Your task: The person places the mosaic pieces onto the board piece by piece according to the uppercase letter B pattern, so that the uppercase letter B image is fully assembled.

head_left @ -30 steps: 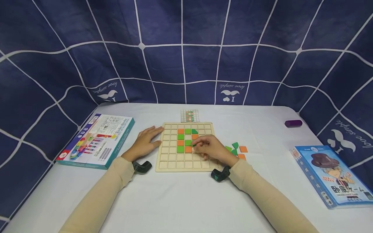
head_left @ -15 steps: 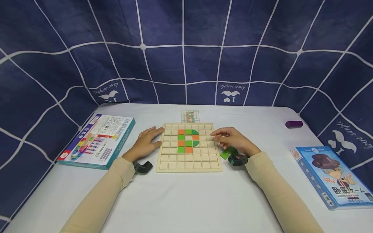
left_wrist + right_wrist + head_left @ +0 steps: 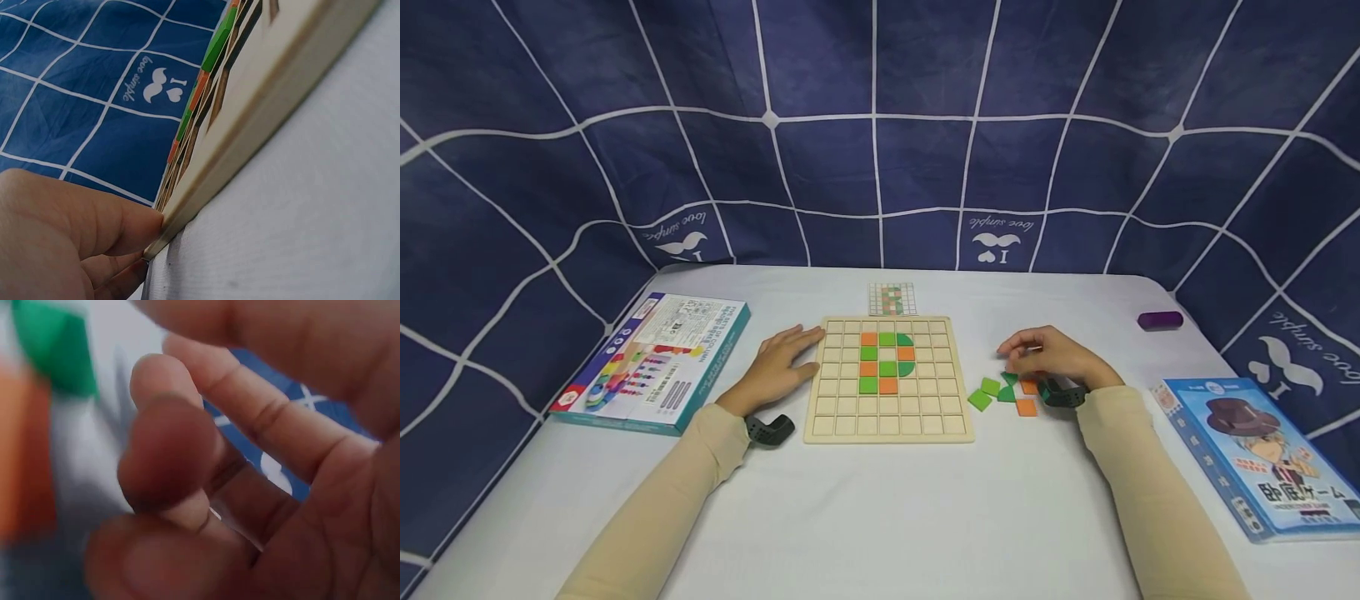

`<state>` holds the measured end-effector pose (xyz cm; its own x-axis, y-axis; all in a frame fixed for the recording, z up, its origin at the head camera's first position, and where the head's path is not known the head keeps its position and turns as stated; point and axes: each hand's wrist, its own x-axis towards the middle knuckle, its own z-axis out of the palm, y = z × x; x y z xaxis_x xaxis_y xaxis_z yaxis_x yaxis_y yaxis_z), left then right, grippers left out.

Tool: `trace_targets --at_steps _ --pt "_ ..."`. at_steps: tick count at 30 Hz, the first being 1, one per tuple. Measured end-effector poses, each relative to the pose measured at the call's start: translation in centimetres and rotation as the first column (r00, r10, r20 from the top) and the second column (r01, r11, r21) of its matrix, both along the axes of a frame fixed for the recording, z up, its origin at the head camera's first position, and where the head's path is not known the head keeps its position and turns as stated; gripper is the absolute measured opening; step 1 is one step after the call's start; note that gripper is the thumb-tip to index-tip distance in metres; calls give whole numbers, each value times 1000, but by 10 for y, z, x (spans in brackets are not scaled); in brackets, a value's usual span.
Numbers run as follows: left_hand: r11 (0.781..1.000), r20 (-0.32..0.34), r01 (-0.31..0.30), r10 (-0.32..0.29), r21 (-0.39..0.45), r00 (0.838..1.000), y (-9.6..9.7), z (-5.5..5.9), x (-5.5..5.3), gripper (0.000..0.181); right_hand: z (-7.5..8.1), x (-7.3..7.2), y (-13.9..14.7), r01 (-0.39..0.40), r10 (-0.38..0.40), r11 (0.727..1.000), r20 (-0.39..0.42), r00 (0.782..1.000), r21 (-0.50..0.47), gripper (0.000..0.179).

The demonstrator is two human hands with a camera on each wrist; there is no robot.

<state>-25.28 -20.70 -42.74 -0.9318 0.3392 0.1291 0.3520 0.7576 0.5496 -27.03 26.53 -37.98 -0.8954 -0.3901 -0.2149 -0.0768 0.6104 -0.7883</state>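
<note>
1. R hand (image 3: 1052, 357): we see it just above the loose tiles (image 3: 980, 400), fingers loosely bent w/ nothing visible btwn them.
2. L hand (image 3: 778, 368): we rest it at the L edge of the wooden grid board (image 3: 842, 425), fingers extended, thumb touching the side, no grip closed.
3. Board sits in front of us w/ 10 tiles set in: orange & green sqs + 2 dk-green rounded pcs; 1 bare cell is ringed by them.
4. Loose tiles lie R of the board: green sqs, dk-green rounded pcs, orange sqs. R hand & its wrist cam (image 3: 1060, 392) partly hide 1 orange sq.
5. Pattern card (image 3: 891, 299) lies just past the board's far edge.
6. Farther out: teal-edged box (image 3: 651, 358) on L, blue box (image 3: 1262, 454) on R, purple item (image 3: 1161, 320) far R.
7. Surface is a white cloth (image 3: 887, 517); navy curtain (image 3: 820, 83) w/ white grid lines encloses the back & sides.
8. Our arms, in beige sleeves (image 3: 647, 508), come in from the near edge; R forearm angles outward, well apart from L.
</note>
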Motion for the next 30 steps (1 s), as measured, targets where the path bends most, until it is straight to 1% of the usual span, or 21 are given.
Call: trace_targets --at_steps 2,4,7,11,14,17,21,25,30 --pt "1000 0 0 0 0 1000 0 0 0 63 -1 0 4 -17 17 999 -13 1000 38 38" --pt "1000 0 -1 1 2 1000 0 0 0 63 -2 -1 7 -32 33 998 -13 999 50 38" --pt "1000 1 0 0 4 1000 0 0 1 63 -5 -1 10 -59 60 998 -10 998 38 38" --pt "1000 -1 -1 1 7 1000 1 -1 0 63 -7 -2 11 -62 62 998 -18 998 26 38" --pt "1000 -3 -2 2 10 1000 0 -2 -1 63 -8 -3 10 -26 28 999 -38 999 36 38" --pt "1000 -1 -4 4 10 1000 0 -2 -1 63 -10 -3 9 40 -39 999 -43 998 25 40" --pt "1000 0 -4 4 6 1000 0 -1 -1 63 -13 -4 6 118 -117 993 -58 991 13 37" --pt "1000 1 -3 3 8 1000 1 0 0 64 -15 -6 5 160 -158 987 -79 984 28 35" --pt "1000 4 -2 2 7 1000 1 1 0 64 -14 -5 1 190 -186 981 -81 979 45 43"
